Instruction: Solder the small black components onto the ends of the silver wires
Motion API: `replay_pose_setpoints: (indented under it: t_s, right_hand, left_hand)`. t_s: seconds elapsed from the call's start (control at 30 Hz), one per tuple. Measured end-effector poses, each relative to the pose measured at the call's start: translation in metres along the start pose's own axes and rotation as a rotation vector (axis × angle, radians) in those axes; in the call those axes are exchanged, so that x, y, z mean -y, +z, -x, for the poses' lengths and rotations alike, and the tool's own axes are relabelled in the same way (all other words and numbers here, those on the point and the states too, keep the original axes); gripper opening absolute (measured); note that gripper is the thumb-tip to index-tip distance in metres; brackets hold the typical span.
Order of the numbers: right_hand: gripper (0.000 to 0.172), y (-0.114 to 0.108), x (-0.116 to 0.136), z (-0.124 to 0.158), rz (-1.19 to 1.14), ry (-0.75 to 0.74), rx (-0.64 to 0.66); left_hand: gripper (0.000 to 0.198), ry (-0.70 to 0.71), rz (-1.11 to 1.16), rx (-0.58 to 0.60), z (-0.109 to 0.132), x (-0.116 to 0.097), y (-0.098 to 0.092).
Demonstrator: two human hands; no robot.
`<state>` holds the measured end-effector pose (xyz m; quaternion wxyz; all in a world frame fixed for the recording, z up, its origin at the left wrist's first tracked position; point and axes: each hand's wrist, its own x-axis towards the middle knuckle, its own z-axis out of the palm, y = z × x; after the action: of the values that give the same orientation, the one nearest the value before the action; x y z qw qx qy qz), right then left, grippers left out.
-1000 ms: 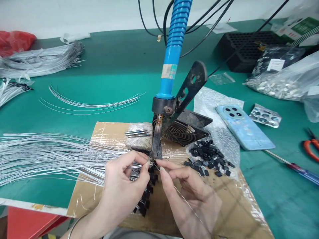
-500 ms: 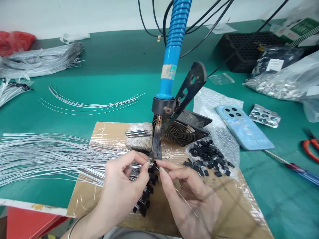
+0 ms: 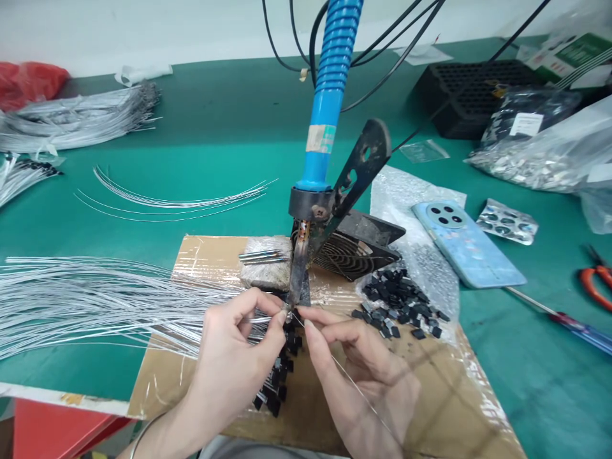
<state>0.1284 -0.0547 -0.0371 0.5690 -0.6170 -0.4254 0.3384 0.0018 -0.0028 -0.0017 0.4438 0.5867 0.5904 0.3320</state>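
A blue-handled soldering iron (image 3: pixel 329 83), clamped in a black metal stand, points its tip down between my two hands. My left hand (image 3: pixel 239 344) pinches a tiny metallic piece right at the tip, mostly covered by the finger and thumb. My right hand (image 3: pixel 358 370) is closed on a thin silvery wire (image 3: pixel 356 386) between thumb and forefinger. The wire's upper end meets the tip, and the rest trails down past the palm. Beneath the left hand lie grey wires (image 3: pixel 119 306) with black connectors (image 3: pixel 275 389) at their ends.
Loose small black pieces (image 3: pixel 396 299) lie on bubble wrap (image 3: pixel 406 204) and cardboard (image 3: pixel 430 395) to the right. A fan (image 3: pixel 354 245) stands behind the iron. Further right are a phone (image 3: pixel 473 245), a screwdriver (image 3: pixel 574 328) and red-handled pliers (image 3: pixel 593 284). More wire bundles (image 3: pixel 86 118) lie back left.
The iron and its stand appear shifted very slightly to the left. Both hands keep their grips, with the right hand moved slightly left.
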Motion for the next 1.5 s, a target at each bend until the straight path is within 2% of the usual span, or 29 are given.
replay_pose_setpoints:
  t_s: [0.37, 0.63, 0.8, 1.03, 1.5]
  right_hand:
    - [0.017, -0.002, -0.007, 0.0, -0.021, -0.019, 0.049]
    - [0.017, -0.002, -0.002, -0.001, -0.014, 0.006, 0.036]
    - [0.018, 0.001, 0.002, -0.001, -0.002, 0.04, -0.001]
    - [0.017, 0.0, 0.003, -0.001, 0.019, 0.045, 0.017]
    - [0.016, -0.002, 0.001, -0.001, -0.002, -0.012, 0.02]
  left_hand:
    - [0.013, -0.079, -0.016, -0.004, 0.0, 0.001, 0.001]
    - [0.013, -0.124, -0.024, 0.006, -0.002, 0.003, 0.0]
    - [0.013, -0.115, -0.02, 0.005, -0.002, 0.003, -0.001]
    - [0.012, -0.094, 0.026, 0.009, -0.004, 0.0, -0.001]
    - [0.01, -0.072, 0.038, 0.001, -0.003, 0.001, 0.0]
